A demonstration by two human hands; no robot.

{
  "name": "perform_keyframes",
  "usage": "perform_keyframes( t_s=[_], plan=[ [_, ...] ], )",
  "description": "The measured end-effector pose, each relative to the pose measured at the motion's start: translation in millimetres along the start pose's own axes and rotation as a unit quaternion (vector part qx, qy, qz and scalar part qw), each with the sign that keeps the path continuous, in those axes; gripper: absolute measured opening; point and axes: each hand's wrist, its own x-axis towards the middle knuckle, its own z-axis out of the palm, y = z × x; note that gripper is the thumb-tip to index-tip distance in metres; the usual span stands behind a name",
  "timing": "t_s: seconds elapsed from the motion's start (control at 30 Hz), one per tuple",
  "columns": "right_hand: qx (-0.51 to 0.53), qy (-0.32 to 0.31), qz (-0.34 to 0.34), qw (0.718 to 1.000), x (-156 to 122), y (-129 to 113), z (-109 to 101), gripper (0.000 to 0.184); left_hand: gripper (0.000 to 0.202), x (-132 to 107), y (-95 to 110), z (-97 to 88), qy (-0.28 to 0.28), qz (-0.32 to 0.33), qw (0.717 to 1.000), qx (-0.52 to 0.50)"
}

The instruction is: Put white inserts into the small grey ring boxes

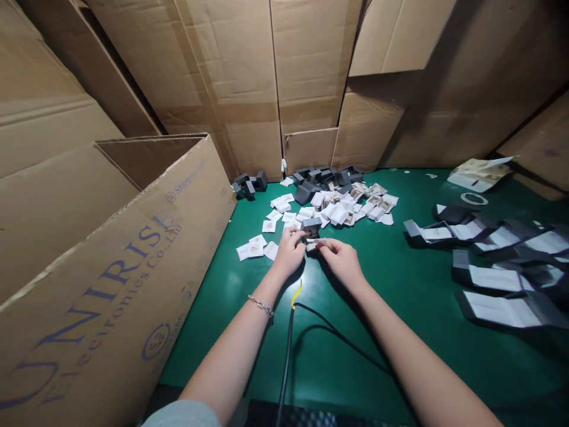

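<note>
Cable: a black cable (288, 356) runs up the near edge of the green worktop (400, 332) between the two forearms, with a yellow tag (296, 293) at its far end, just short of the hands.
Bracelet: a thin chain bracelet (261, 306) sits on the left wrist.
Left hand: the left hand (288, 252) rests low over the worktop, its fingers (300, 235) drawn narrow and pinched on the left end of a small pale packet (318, 243).
Right hand: the right hand (342, 261) lies just beside the left, its fingers (328, 244) closed narrow on the right end of the same packet.
Packet: it is held between both sets of fingertips, just above the worktop near its middle. What is inside is too small to tell.
Grey block: a small grey block (311, 224) stands just beyond the packet, near the left fingertips. Whether they touch it is unclear.
Box: a large printed cardboard box (111, 267) stands open on the left, beside the left arm.
Sleeves: dark sleeves with white inserts (502, 276) lie spread on the right, well apart from the hands.
Loose packets: a heap of white packets (347, 207) lies beyond the block, with a few strays (255, 248) to its left.
Far blocks: more grey blocks (326, 176) are piled against the cardboard wall (306, 71) at the back.
</note>
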Motion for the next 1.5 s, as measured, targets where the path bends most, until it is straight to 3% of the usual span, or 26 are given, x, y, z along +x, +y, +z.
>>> perform_keyframes(
  t_s=[0.17, 0.3, 0.4, 0.6, 0.73, 0.87, 1.0, 1.37, 1.5],
  plan=[
    [0.022, -0.005, 0.009, 1.000, -0.1, 2.7, 1.6, 0.026, 0.046, -2.8, 2.3, -6.1, -0.061, 0.005, 0.998, 0.011],
    [0.032, -0.003, 0.010, 0.999, 1.3, 6.0, 0.9, 0.028, 0.055, -3.1, 10.7, -17.8, -0.149, -0.050, 0.988, -0.002],
    [0.045, -0.011, 0.010, 0.999, 2.1, 6.7, 1.0, 0.027, 0.062, -2.1, 13.1, -20.9, -0.185, -0.070, 0.980, -0.018],
    [0.038, -0.016, 0.002, 0.999, -0.3, 2.1, 3.3, 0.024, 0.057, 0.4, 6.9, -13.9, -0.153, -0.041, 0.987, -0.008],
    [0.023, -0.016, 0.003, 1.000, 1.1, 3.5, 0.4, 0.027, 0.053, -0.6, 4.8, -12.4, -0.143, -0.059, 0.988, -0.009],
    [0.013, 0.046, -0.075, 0.996, 5.5, 6.9, -8.7, 0.024, 0.054, -2.5, 4.2, -12.5, -0.156, -0.081, 0.983, -0.047],
    [-0.068, 0.076, -0.143, 0.985, 7.8, 10.1, -16.9, 0.026, 0.051, -2.9, 6.0, -12.1, -0.153, -0.070, 0.983, -0.074],
    [-0.337, -0.030, -0.161, 0.927, 3.1, 6.8, -22.4, 0.024, 0.052, -7.2, 13.7, -10.2, -0.162, -0.053, 0.984, -0.053],
    [-0.356, 0.019, -0.201, 0.912, 1.4, 5.7, -22.4, 0.024, 0.050, -6.5, 11.2, -9.4, -0.165, -0.055, 0.984, -0.038]
  ],
)
